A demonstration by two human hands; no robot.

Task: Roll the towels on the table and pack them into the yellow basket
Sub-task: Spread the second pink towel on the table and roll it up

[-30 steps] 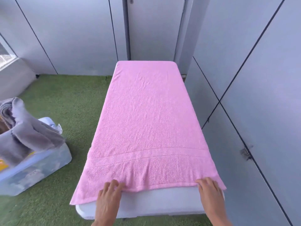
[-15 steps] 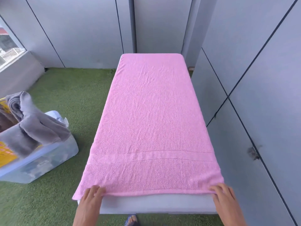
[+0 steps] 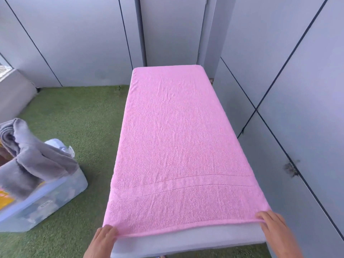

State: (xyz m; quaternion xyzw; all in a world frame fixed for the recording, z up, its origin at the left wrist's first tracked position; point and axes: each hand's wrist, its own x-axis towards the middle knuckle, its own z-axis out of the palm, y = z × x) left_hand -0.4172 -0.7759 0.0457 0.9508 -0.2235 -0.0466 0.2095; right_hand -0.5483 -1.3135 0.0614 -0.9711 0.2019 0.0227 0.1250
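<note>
Green fake-grass floor, grey panel walls, and a pink towel [image 3: 178, 146] spread flat over the white table [image 3: 195, 243]. Left hand [image 3: 101, 241] and right hand [image 3: 277, 233] each pinch a near corner, fingers curled over the hem.

I see the pink towel [image 3: 178, 149] hiding nearly all of the desk [image 3: 195, 241]; only its near edge shows. Both wrists leave the bottom edge, and my right hand [image 3: 275, 233] is blurred. The clear bin [image 3: 46, 200] and grey towel [image 3: 31, 164] are cut by the left edge; the bin's contents are unreadable.
</note>
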